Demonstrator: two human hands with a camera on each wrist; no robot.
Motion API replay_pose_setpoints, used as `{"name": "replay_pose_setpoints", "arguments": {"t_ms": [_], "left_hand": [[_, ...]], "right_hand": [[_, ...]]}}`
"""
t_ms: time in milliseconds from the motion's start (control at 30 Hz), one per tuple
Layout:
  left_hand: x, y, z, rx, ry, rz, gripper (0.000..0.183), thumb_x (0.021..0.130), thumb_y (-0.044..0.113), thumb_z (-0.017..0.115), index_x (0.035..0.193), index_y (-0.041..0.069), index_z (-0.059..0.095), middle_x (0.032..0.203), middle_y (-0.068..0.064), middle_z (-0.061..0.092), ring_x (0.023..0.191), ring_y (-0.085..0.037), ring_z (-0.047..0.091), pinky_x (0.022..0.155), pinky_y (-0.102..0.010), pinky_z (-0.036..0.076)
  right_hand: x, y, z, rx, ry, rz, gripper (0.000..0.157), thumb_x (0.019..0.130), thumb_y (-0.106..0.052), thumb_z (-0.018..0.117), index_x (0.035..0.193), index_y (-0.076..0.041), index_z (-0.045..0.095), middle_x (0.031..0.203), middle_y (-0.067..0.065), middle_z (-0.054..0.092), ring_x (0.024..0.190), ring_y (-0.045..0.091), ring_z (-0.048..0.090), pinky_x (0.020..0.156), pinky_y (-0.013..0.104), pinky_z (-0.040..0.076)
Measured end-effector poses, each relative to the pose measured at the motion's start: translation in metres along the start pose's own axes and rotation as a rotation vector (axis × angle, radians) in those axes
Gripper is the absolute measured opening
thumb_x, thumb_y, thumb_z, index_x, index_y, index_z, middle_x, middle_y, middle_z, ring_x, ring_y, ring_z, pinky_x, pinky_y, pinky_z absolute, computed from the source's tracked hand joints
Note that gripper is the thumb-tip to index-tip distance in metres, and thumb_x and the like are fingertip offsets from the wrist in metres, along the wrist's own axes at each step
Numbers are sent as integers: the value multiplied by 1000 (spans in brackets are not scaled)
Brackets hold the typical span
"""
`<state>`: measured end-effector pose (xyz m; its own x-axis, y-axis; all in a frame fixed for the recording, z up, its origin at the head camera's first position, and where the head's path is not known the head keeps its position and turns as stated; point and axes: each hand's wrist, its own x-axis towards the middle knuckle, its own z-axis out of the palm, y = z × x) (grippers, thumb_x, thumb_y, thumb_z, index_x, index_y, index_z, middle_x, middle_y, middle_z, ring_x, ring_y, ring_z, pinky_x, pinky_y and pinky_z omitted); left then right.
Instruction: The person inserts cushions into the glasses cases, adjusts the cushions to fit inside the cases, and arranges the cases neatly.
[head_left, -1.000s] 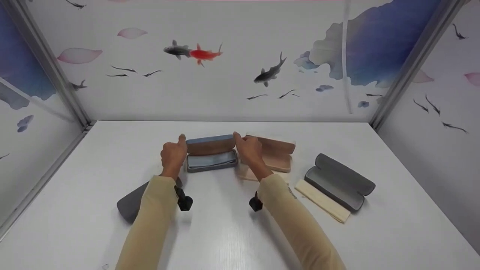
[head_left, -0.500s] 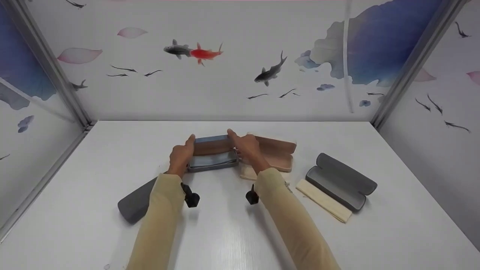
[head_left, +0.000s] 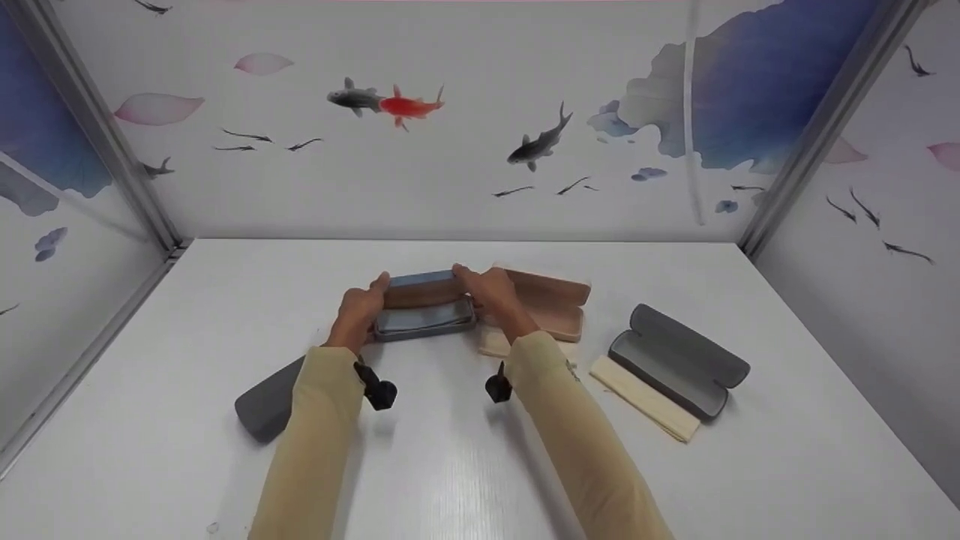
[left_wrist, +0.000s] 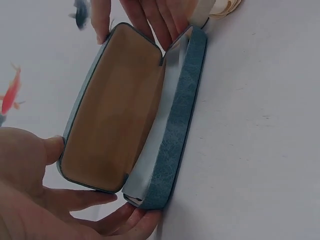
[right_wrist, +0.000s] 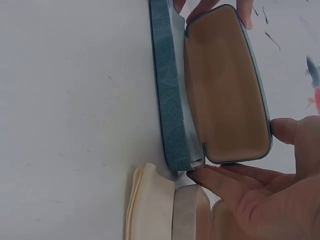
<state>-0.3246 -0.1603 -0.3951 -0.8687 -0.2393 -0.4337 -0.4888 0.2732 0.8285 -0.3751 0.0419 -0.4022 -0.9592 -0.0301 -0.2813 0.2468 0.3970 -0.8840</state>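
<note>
A blue glasses case with a brown lining lies open at the middle back, its lid raised behind the base. In the base lies a folded light blue cloth. My left hand grips the left end, the thumb on the lid's outer edge and the fingers along the end of the case. At the other end my right hand holds it the same way, thumb on the lid's edge. Both wrist views show the case between the two hands, its lid standing open.
Right of the hands lie an open tan-lined glasses case and a cream cloth. Farther right are an open grey case and a folded yellow cloth. A closed dark grey case lies partly behind the left sleeve.
My left hand has moved right, onto the end of the blue case's lid. The right hand has shifted slightly left along the lid. The other cases and cloths stay put.
</note>
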Motion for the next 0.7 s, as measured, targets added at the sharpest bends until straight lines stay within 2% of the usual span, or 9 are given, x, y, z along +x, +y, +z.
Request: {"name": "replay_pose_setpoints", "arguments": {"t_ms": [233, 500, 667, 700], "left_hand": [[1, 0, -1, 6, 8, -9, 78, 106, 52, 34, 158, -2, 13, 162, -21, 28, 150, -34, 30, 122, -48, 32], [-2, -3, -2, 17, 41, 57, 71, 107, 44, 39, 154, -7, 24, 157, -22, 37, 146, -33, 38, 118, -46, 38], [-3, -5, 0, 71, 59, 77, 69, 107, 44, 41, 151, -9, 30, 152, -23, 43, 140, -34, 45, 115, -47, 42], [-3, -6, 0, 87, 62, 85, 69, 107, 44, 40, 151, -9, 32, 152, -24, 44, 140, -34, 45, 115, -47, 41]], "right_hand": [[1, 2, 2, -35, -19, -10, 97, 95, -57, 58, 158, 4, 15, 164, 20, 25, 146, 27, 38, 117, 42, 39], [1, 4, 0, -29, -53, -34, 95, 96, -52, 60, 158, 4, 14, 165, 19, 23, 151, 28, 31, 122, 41, 33], [2, 6, -2, -57, -56, -49, 92, 96, -49, 60, 157, 4, 17, 165, 20, 24, 150, 30, 32, 121, 43, 34], [1, 7, -3, -61, -58, -53, 88, 96, -48, 60, 156, 5, 22, 162, 21, 29, 147, 29, 36, 119, 42, 36]]}}
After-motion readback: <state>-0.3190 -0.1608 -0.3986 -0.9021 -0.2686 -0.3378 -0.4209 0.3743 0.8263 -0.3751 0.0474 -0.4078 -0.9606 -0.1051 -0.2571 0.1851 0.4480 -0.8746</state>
